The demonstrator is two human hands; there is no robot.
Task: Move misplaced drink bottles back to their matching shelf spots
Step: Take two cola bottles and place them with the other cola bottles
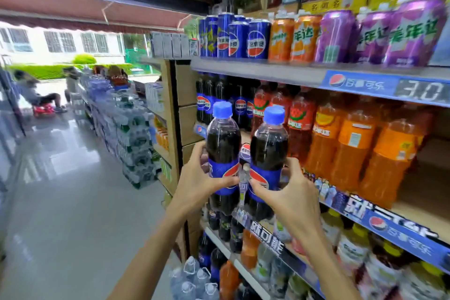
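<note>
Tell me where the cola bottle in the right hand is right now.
In the head view, the right-hand cola bottle is upright at centre frame, gripped by the right hand, beside the left hand's cola bottle, before the middle shelf's cola row.

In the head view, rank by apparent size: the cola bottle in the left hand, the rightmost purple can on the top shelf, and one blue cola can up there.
1. Left-hand cola bottle, though it is nearest the camera.
2. Purple can.
3. Blue cola can.
</note>
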